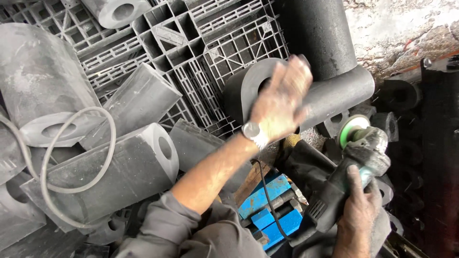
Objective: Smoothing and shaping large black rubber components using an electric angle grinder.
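The left hand (281, 101) is raised over the middle of the scene, fingers loosely spread and blurred, lying on or just above the near end of a dark grey block with a round hole (253, 86); whether the palm actually touches it cannot be told. A wristwatch (252, 132) sits on that wrist, and the grey sleeve (167, 222) is pushed up the forearm. That block lies on its side, its long body (334, 93) running to the right, with a black upright cylinder (318, 33) just behind it at the far side. The right hand (359, 205), low at the right, has its fingers wrapped tight around the body of an angle grinder (351, 165), whose green-rimmed disc (351, 129) faces up and sits near the block's right part without touching it. The grinder's black cable (268, 200) runs down past a blue vice (270, 205) at the near centre. To the left, several more grey blocks with holes (119, 167) lie heaped on a black plastic pallet (205, 43), and a grey hose (79, 153) loops over them.
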